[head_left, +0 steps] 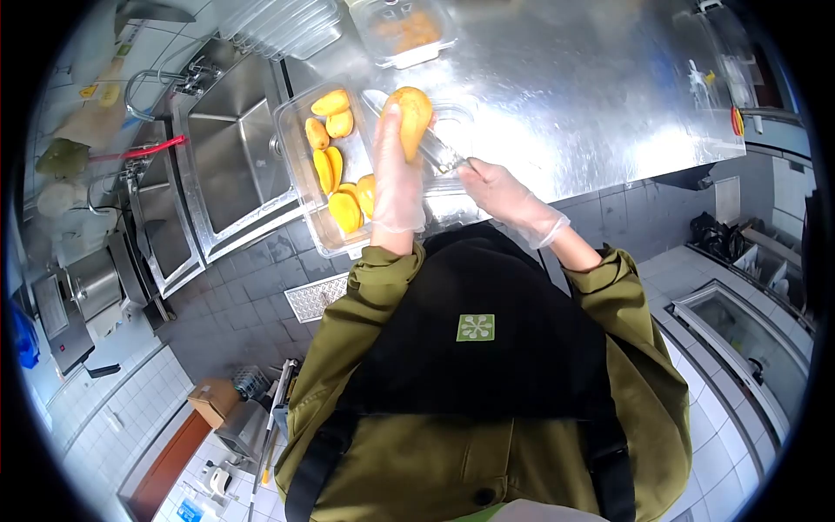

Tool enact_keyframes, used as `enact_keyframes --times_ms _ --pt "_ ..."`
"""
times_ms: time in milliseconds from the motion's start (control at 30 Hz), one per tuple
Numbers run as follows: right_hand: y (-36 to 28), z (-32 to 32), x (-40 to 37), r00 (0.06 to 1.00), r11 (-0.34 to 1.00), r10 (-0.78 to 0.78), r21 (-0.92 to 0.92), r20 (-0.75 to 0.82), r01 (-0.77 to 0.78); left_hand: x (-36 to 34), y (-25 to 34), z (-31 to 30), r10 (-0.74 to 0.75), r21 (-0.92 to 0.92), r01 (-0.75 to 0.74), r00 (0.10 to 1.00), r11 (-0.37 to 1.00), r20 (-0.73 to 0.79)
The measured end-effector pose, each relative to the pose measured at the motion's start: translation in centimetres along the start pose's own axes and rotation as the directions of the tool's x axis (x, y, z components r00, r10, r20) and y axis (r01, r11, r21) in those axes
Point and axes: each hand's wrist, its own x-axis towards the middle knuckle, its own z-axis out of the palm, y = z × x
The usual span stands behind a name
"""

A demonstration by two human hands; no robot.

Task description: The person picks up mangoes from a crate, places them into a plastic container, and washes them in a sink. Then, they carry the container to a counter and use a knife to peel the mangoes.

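My left hand (399,170), in a clear plastic glove, is wrapped round a yellow mango (412,111) held up above the steel counter. My right hand (497,193), gloved the same way, grips a knife (444,155). Its shiny blade runs up toward the mango and overlaps its lower edge in this view; the handle is mostly hidden in my fingers. Just left of my left hand, a clear plastic tub (300,161) holds several yellow mango pieces (328,168). Behind the knife, a clear container (458,117) sits on the counter.
A lidded clear box (406,33) with orange contents stands at the back, beside stacked clear containers (283,24). Steel sinks (237,148) lie to the left, with a red-handled tap (161,149). The steel counter (591,96) stretches right to its front edge.
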Motion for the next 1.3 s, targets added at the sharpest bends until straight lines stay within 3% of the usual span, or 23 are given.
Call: enact_keyframes --times_ms 100,300,400,500,600,700,933,1100,1200,1300 --pt "-1.4 -0.4 0.9 0.997 0.994 0.08 0.078 0.012 -0.081 -1.2 -0.7 0.3 -0.107 0.03 0.106 0.994 0.994 0.036" --pt "-1.7 -0.1 -1.7 0.996 0.988 0.085 0.133 -0.012 -0.083 -1.5 1.6 0.5 -0.019 0.069 0.013 0.996 0.998 0.085" --pt "-2.1 -1.0 -1.3 0.99 0.987 0.103 0.11 0.101 -0.114 -0.4 1.3 0.0 0.025 0.023 -0.026 0.999 0.999 0.027" --pt "-4.6 -1.3 -0.7 0.975 0.972 0.206 0.097 0.083 -0.213 -1.5 0.0 0.3 -0.068 -0.004 0.068 0.998 0.998 0.002" --pt "-1.6 0.1 0.4 1.0 0.994 -0.009 0.106 -0.03 0.012 -1.7 -0.2 0.2 -0.122 0.021 0.121 0.992 0.992 0.042" --pt "-4.3 -1.1 -1.6 0.977 0.969 0.199 0.134 0.084 -0.208 -1.5 1.1 0.2 -0.081 0.027 0.081 0.997 0.996 0.015" --pt "-3.9 -0.9 -1.5 0.973 0.968 0.201 0.127 0.115 -0.215 -1.3 0.8 -0.5 -0.006 -0.036 0.006 1.0 0.999 0.003" --pt "-2.9 0.1 -0.7 0.989 0.976 0.126 0.171 0.073 -0.137 -1.9 0.0 -0.1 -0.076 -0.003 0.076 0.996 0.997 -0.041" --pt "-4.7 -0.7 -1.6 0.963 0.949 0.258 0.166 0.075 -0.267 -1.9 0.6 0.1 -0.104 0.001 0.104 0.995 0.995 -0.006" --pt "-3.5 -1.5 -2.5 0.949 0.938 0.272 0.175 0.16 -0.299 -1.9 1.4 0.5 -0.085 -0.009 0.085 0.996 0.996 0.017"
